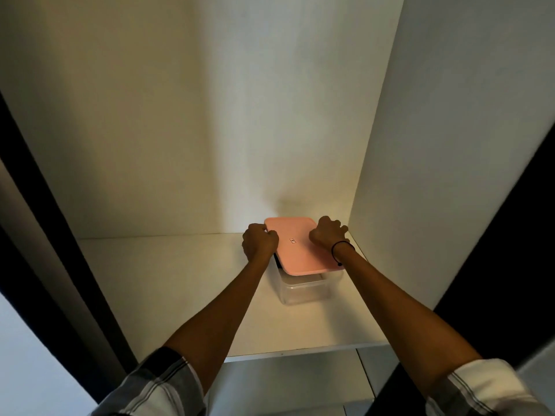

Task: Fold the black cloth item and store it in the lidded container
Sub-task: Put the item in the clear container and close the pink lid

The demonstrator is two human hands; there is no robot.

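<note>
Pink lid (297, 244), long axis running away, tilts on container (303, 291); both hands (259, 241) grip its sides.

No readable text anywhere.

One small dark mark sits near the centre of the pink lid (295, 246), between the two hands; it looks like a tiny rectangular logo or stamp, but it is too small and blurred to make out any letters or numbers. From the mark, the left hand (259, 241) lies at about 9 o'clock and the right hand (329, 234) at about 3 o'clock. No other surface shows any label, brand, number or sign.
</note>
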